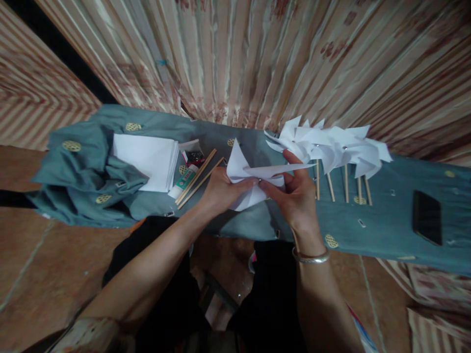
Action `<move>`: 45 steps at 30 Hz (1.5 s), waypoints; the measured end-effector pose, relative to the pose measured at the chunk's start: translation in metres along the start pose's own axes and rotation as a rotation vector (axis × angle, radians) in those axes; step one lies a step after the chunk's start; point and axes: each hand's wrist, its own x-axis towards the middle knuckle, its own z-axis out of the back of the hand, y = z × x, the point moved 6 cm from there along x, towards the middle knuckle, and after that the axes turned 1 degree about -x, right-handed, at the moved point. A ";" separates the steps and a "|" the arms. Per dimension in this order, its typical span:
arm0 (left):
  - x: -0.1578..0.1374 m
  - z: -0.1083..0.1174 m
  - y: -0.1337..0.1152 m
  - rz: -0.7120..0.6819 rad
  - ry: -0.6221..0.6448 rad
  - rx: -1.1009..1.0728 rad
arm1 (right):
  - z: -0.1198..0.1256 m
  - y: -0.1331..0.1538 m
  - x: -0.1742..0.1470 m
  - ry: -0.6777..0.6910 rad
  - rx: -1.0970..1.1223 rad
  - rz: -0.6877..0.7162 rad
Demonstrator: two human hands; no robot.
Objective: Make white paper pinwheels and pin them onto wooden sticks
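Note:
A white paper pinwheel is held above the cloth between my two hands, its corners folded in toward the middle. My left hand grips it from the left, thumb pressed near the centre. On the other side my right hand pinches the middle with its thumb, close to a small shiny pin head; its upper finger sticks out beside a paper blade. The fingers under the paper are hidden. Just left of my left hand lie wooden sticks and a white and green glue stick.
Several pinwheels on sticks lie together at the right. A stack of white paper, a small bag of dark pins and bunched cloth are at the left. A black phone lies far right. A pleated curtain hangs behind.

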 end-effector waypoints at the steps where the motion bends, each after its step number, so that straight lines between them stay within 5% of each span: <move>1: 0.000 0.000 0.000 0.002 -0.001 0.002 | 0.000 0.000 0.000 0.000 -0.002 -0.005; 13: -0.003 -0.001 -0.001 0.097 -0.018 0.025 | 0.003 -0.007 0.003 -0.013 -0.021 -0.092; 25: -0.004 0.002 -0.001 0.070 -0.030 0.176 | 0.001 -0.018 0.005 0.017 0.047 -0.120; 45: -0.002 -0.001 -0.004 0.046 -0.010 0.105 | 0.002 -0.016 0.007 -0.024 0.035 -0.110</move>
